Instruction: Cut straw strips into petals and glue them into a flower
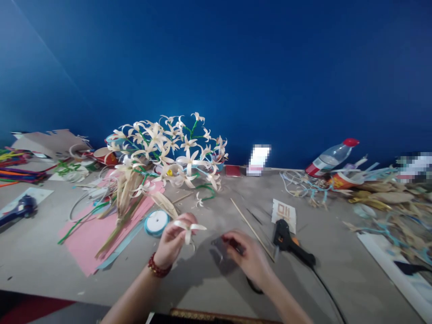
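White flower – pinched in left hand, petals splayed at the fingertips. Right hand – curled round black-handled scissors, blurred, right of flower, apart from it.

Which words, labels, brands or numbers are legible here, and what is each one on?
None reads clearly.
Card by the glue gun: brown block marks, not readable as a word or number.
Bottle: red and white label, too blurred.
Orange cup: any print is too blurred.
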{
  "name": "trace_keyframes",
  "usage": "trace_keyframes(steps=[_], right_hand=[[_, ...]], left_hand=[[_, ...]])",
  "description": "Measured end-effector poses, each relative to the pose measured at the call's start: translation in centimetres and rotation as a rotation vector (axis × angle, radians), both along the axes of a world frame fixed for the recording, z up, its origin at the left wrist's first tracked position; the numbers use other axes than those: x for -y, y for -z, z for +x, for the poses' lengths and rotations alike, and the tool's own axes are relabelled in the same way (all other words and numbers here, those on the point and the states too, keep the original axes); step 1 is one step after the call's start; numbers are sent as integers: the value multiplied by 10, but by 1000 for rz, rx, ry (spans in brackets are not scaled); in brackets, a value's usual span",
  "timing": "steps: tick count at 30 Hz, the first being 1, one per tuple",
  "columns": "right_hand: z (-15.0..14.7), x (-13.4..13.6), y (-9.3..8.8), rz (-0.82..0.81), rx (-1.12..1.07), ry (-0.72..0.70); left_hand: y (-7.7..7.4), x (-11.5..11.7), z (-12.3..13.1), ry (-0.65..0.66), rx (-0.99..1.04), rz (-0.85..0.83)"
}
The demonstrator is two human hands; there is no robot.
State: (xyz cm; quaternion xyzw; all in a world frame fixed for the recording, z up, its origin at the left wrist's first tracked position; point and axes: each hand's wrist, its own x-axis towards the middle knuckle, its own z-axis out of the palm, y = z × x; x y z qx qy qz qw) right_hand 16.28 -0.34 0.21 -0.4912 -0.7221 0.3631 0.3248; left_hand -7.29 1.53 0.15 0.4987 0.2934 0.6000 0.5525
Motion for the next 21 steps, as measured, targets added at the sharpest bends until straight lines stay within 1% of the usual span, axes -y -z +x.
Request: trace_keyframes(steps=[2,3,5,7,10,13,15,18,21], right_hand=[[5,-12,-3,24,145,-41],[5,-18,-5,35,211,-65],[-2,-30,-9,52,340,-138],[-15,-39,-13,69,434,-218],[-41,-44,-15,75,460,-299],[-68,-39,-12,68,470,-351],[-84,-35,-8,54,502,-342],[-102,-29,-3,25,555,-279],[-103,-30,-4,-9,574,-253]], left_hand=[[-7,-4,-11,-53,20,85],[-10,-5,-15,-72,29,99],[-14,-7,-19,-98,48,88],[-14,-7,-20,-103,58,67],[-13,-7,-17,-84,60,57],[-13,-7,-13,-40,45,57],[-13,-6,-11,-7,43,59],[-10,-6,-11,30,34,73],[-5,-5,-13,54,33,54]])
